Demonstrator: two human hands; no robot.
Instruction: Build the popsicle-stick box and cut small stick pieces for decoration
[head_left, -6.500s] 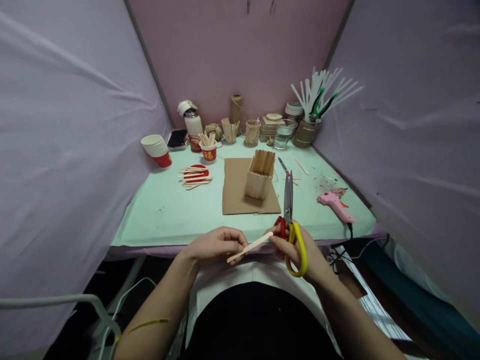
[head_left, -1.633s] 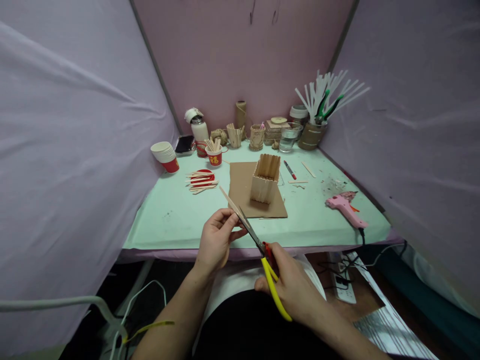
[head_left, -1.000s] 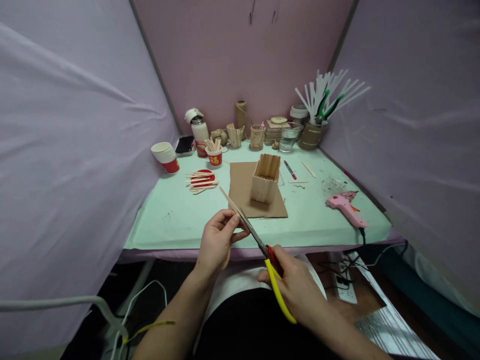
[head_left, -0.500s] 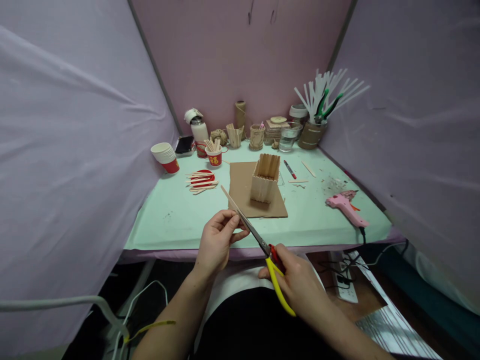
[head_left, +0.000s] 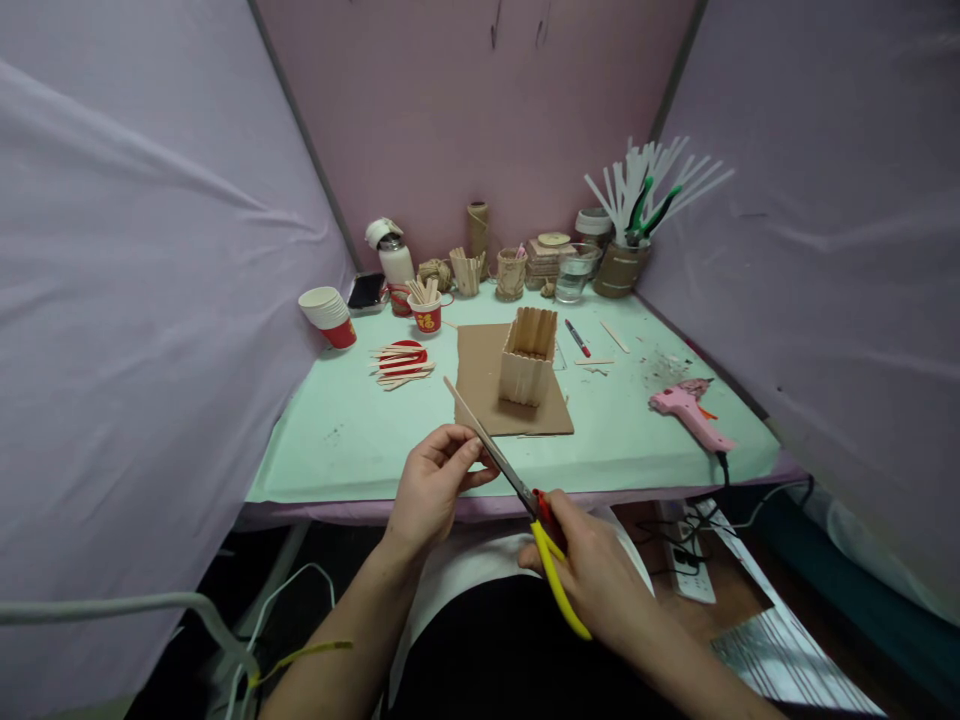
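Observation:
My left hand (head_left: 439, 480) pinches a thin wooden craft stick (head_left: 459, 402), which slants up and left over the table's front part. My right hand (head_left: 589, 560) is closed round the handles of a pair of scissors (head_left: 557, 585) with a yellow and a red grip. The blades run along the stick up to my left fingers; whether they bite into it I cannot tell. Beyond my hands stands an open box made of craft sticks (head_left: 525, 375), on a sheet of brown cardboard (head_left: 480, 345).
Loose sticks (head_left: 405, 368) lie on a red disc at left, near stacked paper cups (head_left: 328, 315) and a red cup (head_left: 427, 315) of sticks. A pink glue gun (head_left: 694, 415) with a cord lies at right. A marker (head_left: 577, 338) and a water bowl (head_left: 574, 275) are farther back.
The view has shifted very slightly. My hands, the stick and the scissors hold almost the same position, with the blades perhaps a little more closed.

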